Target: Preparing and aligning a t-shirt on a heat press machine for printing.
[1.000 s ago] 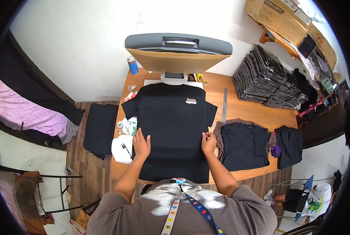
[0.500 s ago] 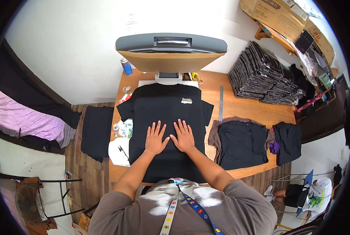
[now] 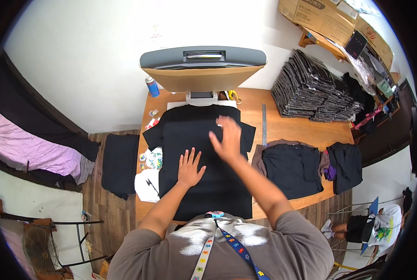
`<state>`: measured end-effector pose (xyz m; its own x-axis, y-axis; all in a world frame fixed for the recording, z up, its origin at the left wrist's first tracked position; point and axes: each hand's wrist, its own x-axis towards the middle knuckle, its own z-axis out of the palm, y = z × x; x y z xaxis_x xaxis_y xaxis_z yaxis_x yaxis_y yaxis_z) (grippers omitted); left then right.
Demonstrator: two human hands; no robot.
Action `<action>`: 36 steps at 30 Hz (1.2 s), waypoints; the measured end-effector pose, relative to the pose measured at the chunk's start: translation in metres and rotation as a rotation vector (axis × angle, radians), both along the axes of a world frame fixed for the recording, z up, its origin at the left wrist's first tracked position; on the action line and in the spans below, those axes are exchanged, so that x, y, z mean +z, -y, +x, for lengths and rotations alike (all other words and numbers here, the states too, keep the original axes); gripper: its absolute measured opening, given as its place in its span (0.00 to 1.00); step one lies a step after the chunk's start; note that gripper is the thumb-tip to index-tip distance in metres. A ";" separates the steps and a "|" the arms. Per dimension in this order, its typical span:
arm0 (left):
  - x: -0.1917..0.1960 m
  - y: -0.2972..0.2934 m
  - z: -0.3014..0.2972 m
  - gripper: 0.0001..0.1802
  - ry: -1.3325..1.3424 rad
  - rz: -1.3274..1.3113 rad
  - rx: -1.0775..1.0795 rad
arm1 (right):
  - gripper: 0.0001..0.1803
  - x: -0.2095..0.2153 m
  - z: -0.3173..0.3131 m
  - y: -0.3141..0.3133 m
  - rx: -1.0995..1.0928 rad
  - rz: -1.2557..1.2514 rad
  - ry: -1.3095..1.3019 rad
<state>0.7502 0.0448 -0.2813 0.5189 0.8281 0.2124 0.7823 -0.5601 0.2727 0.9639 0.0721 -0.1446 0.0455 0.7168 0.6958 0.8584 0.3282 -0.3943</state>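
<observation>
A black T-shirt lies spread flat on the base of a heat press, below its raised grey lid with a tan cover. My left hand rests open on the middle of the shirt, fingers spread. Over the chest on the right, my right hand is held with the thumb apart and the fingertips somewhat blurred. It covers the spot of the small light print, and I cannot tell whether it touches the cloth. Neither hand holds anything.
Folded black shirts lie on the wooden table to the right, near a metal ruler. Behind them rises a tall stack of dark garments. A spray can stands at the back left. Another person is at far right.
My right hand has lifted off the middle of the shirt and moved up to the chest print, hiding it. My left hand stays flat on the cloth. The whole view has shifted slightly.
</observation>
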 end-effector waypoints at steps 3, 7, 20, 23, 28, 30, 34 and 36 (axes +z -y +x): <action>-0.002 -0.002 0.000 0.40 -0.003 -0.024 -0.008 | 0.27 0.104 0.016 -0.060 -0.058 0.351 0.147; 0.004 -0.004 -0.005 0.38 0.106 -0.035 -0.002 | 0.27 0.205 0.031 -0.130 0.010 0.343 0.276; 0.008 0.143 -0.125 0.06 0.587 -0.009 0.045 | 0.26 0.221 0.037 -0.182 0.100 0.000 0.635; -0.009 0.184 -0.143 0.08 0.581 -0.001 0.066 | 0.25 0.227 0.038 -0.181 0.121 -0.028 0.670; -0.029 0.220 -0.164 0.10 0.580 -0.097 0.122 | 0.24 0.228 0.033 -0.177 0.102 -0.002 0.661; -0.033 0.223 -0.169 0.11 0.573 -0.130 0.137 | 0.23 0.230 0.031 -0.174 0.067 -0.060 0.668; -0.038 0.221 -0.181 0.12 0.478 -0.172 0.177 | 0.20 0.223 0.027 -0.157 0.046 0.006 0.690; -0.040 0.225 -0.187 0.13 0.423 -0.229 0.211 | 0.18 0.212 0.023 -0.142 0.028 0.058 0.727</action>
